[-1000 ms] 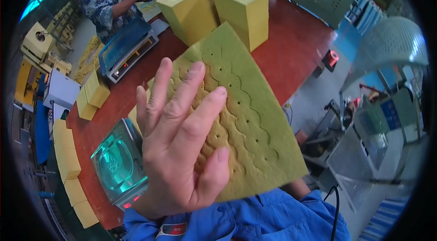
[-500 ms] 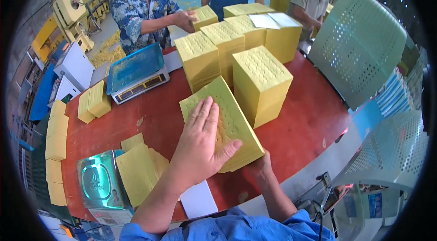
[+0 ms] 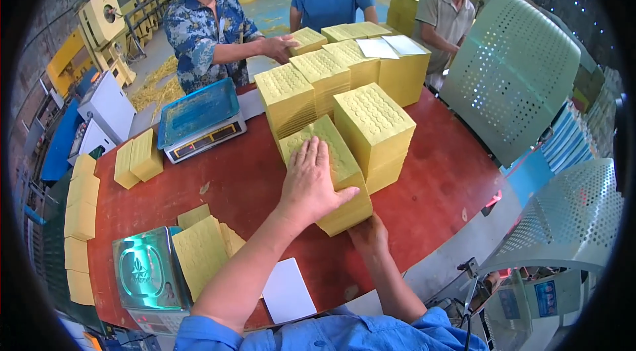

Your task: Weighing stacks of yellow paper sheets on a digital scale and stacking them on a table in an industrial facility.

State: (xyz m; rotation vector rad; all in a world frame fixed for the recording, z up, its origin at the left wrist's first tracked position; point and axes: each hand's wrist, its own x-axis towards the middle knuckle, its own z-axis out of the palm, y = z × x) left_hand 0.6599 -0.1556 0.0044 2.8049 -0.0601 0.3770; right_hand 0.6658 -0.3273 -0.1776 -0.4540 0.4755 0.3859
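Note:
A tall stack of yellow paper sheets (image 3: 348,208) with scalloped marks pressed into its top stands slightly tilted in front of me. My left hand (image 3: 310,182) lies flat on its top, fingers stretched forward and thumb out to the right. Low at the stack's near right corner, my right hand (image 3: 371,237) holds it from beneath; its fingertips are hidden. Just to the right stands another yellow paper stack (image 3: 374,129), and behind are more stacks (image 3: 285,96) in a row.
A blue-topped scale (image 3: 199,116) stands at left. Nearer are a metal-plated scale (image 3: 146,268), loose yellow sheets (image 3: 205,251) and a white card (image 3: 289,291) on the red table (image 3: 232,185). Perforated chair backs (image 3: 513,79) edge the right. Three people stand across; one person's hand (image 3: 278,48) touches a stack.
The held paper stack has come more upright and moved away from me, closer against the stacks behind. Both my hands have moved with it.

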